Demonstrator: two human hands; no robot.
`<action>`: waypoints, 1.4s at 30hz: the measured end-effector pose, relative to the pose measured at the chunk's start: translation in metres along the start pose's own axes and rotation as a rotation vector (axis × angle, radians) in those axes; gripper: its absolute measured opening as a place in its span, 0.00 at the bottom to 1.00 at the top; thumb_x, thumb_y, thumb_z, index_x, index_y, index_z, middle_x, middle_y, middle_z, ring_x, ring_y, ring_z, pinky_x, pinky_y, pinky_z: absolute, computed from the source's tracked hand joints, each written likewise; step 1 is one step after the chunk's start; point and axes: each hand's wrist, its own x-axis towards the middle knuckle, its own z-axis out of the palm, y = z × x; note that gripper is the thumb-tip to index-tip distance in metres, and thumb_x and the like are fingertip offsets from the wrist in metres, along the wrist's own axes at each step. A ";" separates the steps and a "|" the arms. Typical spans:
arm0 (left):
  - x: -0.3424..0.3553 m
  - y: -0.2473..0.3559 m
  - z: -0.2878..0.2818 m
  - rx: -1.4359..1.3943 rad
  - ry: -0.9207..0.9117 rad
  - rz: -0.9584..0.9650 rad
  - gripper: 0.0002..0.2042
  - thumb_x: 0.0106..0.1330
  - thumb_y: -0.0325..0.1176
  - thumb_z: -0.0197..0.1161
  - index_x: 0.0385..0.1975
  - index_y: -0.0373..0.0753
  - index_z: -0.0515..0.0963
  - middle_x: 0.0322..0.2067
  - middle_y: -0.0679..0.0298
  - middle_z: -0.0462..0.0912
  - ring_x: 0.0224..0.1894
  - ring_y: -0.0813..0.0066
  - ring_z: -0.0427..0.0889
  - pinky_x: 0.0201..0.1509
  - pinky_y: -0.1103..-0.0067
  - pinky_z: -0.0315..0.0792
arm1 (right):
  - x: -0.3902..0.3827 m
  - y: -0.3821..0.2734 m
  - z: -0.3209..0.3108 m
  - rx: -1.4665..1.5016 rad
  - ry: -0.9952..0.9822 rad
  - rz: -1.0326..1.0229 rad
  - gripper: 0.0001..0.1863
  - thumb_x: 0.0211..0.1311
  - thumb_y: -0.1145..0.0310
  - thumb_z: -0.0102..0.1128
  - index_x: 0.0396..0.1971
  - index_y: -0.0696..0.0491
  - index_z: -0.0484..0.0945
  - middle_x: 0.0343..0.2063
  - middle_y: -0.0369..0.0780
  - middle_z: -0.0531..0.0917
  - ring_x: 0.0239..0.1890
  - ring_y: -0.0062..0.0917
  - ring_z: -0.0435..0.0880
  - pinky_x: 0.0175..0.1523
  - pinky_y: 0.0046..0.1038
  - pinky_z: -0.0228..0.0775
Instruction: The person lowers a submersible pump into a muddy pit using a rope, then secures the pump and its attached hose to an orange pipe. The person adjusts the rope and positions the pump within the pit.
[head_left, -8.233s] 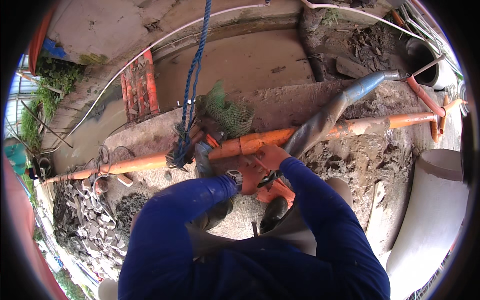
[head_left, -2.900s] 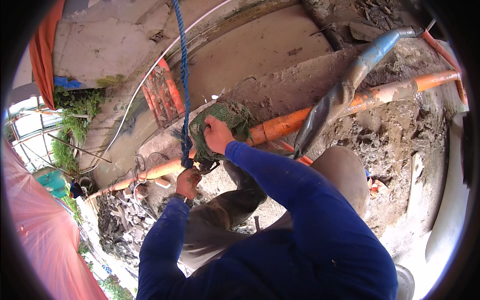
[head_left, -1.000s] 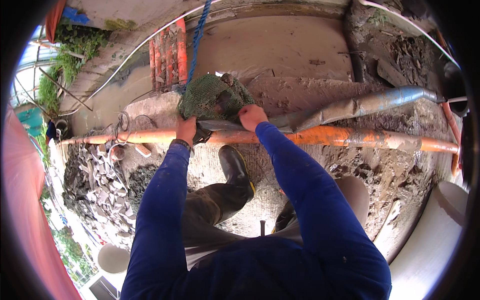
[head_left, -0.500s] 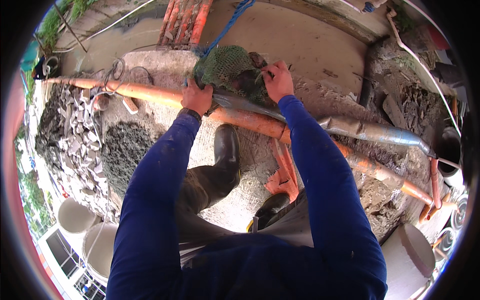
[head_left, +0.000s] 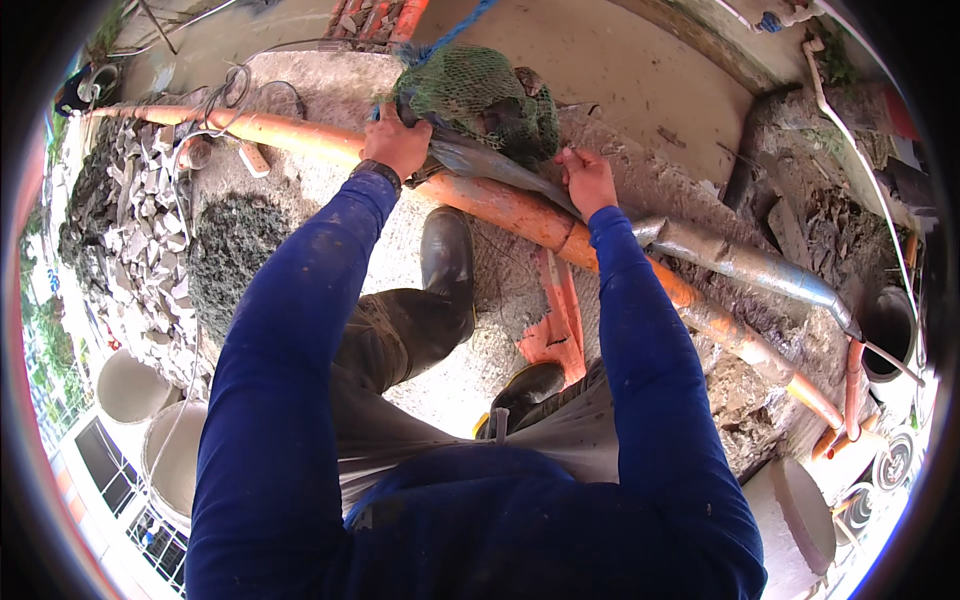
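Observation:
A green mesh net bag with dark, muddy contents lies across the concrete ledge in front of me. My left hand is closed on the bag's left edge, where a bit of blue shows by the fingers. Just off the bag's lower right side, my right hand has its fingers curled in a pinch; anything between them is too small to make out. A blue rope runs up from behind the bag. Below the bag, a flattened grey sheet or tube rests against a long orange pipe.
Muddy water lies beyond the ledge. A silver-wrapped pipe crosses at right. Broken stones and a dark wet pile lie left, with buckets nearby. My boots stand by an orange plastic piece.
My right hand has come off the bag's upper right, moving down and to the right. The bag looks turned, with more of its dark right end showing. My left hand keeps its hold.

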 end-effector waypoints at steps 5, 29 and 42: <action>-0.001 -0.001 0.001 -0.013 0.018 -0.024 0.37 0.62 0.52 0.59 0.68 0.40 0.59 0.56 0.37 0.69 0.58 0.38 0.72 0.63 0.55 0.67 | 0.000 -0.014 0.012 -0.249 0.055 -0.075 0.12 0.59 0.59 0.63 0.33 0.52 0.87 0.30 0.48 0.86 0.37 0.43 0.87 0.46 0.36 0.77; -0.021 0.014 -0.010 0.044 0.039 -0.023 0.38 0.62 0.55 0.55 0.69 0.41 0.59 0.55 0.44 0.71 0.58 0.48 0.73 0.61 0.54 0.66 | 0.005 -0.070 0.020 -0.965 -0.009 -0.373 0.07 0.57 0.62 0.60 0.33 0.44 0.83 0.30 0.45 0.86 0.37 0.46 0.85 0.43 0.46 0.78; -0.024 0.018 -0.014 0.040 0.036 -0.047 0.35 0.61 0.53 0.57 0.67 0.43 0.61 0.53 0.45 0.72 0.57 0.46 0.75 0.62 0.55 0.66 | 0.005 -0.090 0.022 -1.151 -0.160 -0.383 0.08 0.57 0.64 0.60 0.36 0.44 0.83 0.31 0.45 0.86 0.38 0.45 0.85 0.43 0.46 0.78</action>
